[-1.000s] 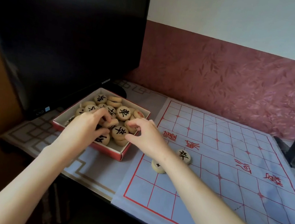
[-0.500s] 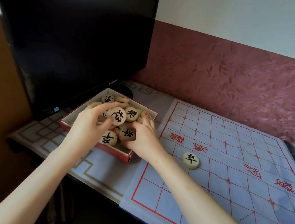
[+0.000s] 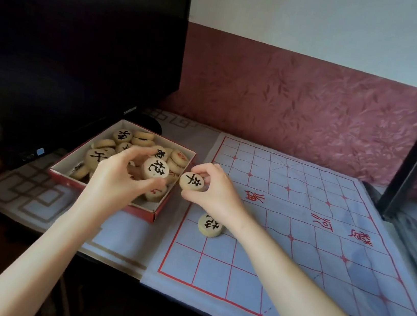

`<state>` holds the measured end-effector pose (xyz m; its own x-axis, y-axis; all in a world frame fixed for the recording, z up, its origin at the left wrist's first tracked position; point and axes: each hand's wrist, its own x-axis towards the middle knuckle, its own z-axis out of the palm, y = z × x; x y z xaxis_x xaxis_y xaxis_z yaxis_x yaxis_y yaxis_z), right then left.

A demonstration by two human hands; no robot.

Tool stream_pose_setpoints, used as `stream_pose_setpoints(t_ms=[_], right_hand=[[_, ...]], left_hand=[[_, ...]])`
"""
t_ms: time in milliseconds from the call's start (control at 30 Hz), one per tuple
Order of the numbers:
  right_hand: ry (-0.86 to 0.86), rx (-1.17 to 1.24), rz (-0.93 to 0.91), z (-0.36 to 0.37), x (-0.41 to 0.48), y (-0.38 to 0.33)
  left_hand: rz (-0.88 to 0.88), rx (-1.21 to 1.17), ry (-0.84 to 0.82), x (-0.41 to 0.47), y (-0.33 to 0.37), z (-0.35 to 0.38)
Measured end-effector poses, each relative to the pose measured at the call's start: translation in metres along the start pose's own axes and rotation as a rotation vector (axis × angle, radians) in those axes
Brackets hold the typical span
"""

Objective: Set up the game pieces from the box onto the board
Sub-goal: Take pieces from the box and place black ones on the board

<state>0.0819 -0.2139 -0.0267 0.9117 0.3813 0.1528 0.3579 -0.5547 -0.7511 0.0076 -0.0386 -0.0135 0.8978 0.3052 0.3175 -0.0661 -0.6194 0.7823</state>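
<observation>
The left hand (image 3: 116, 179) is curled over the box (image 3: 65, 178), thumb and fingers pinching the left piece (image 3: 155, 168) by its rim, black character up. The right hand (image 3: 215, 189) pinches the right piece (image 3: 191, 181) the same way, held in the air just past the box's right wall, at the near-left part of the board (image 3: 296, 250). The two held pieces sit close together, nearly touching.

Risks, as I judge them:
- Both grips are on smooth round edges with fingertips only. A knock between the two pieces could pop one loose, back into the pile (image 3: 124, 136) or rolling off the board's edge.
- The placed piece (image 3: 208, 227) lies right under the right wrist. A low sweep of that arm would shove it off its line crossing.
- The board looks like thin sheet, so a dragging forearm could shift it and everything on it.
- The left hand could snag the box wall coming out and tip the pieces.

Hard to make out:
- The right wrist covers part of the placed piece, so its character is only half readable.
- The left hand hides the middle of the pile, and several pieces lie edge-on or face down, so colours cannot be counted.
- The board's right and near edges are cut off.
- The monitor (image 3: 70, 44) shades the box's far side.
</observation>
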Motion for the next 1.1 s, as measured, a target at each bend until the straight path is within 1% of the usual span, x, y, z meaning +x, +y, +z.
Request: stream_pose_setpoints(t_ms=[233,467,767,833,933,1100], right_hand=[[0.091,0.063,0.165,-0.053,-0.027,0.04],[0.156,0.018,0.244,-0.116,-0.073,0.079],[0.23,0.02,0.381,-0.201,-0.14,0.124],[0.262,0.013,0.403,-0.21,-0.151,0.137],[0.237,-0.05,0.417,-0.212,-0.159,0.148],[0.227,-0.154,0.36,-0.204,-0.152,0.151]], left_hand=[[0.028,0.028,-0.087,-0.001,0.034,0.036],[0.133,0.005,-0.258,-0.017,0.07,0.088],[0.175,-0.026,-0.494,-0.051,0.122,0.156],[0.178,-0.043,-0.519,-0.059,0.127,0.166],[0.162,-0.06,-0.54,-0.066,0.128,0.176],[0.165,-0.038,-0.541,-0.069,0.125,0.18]])
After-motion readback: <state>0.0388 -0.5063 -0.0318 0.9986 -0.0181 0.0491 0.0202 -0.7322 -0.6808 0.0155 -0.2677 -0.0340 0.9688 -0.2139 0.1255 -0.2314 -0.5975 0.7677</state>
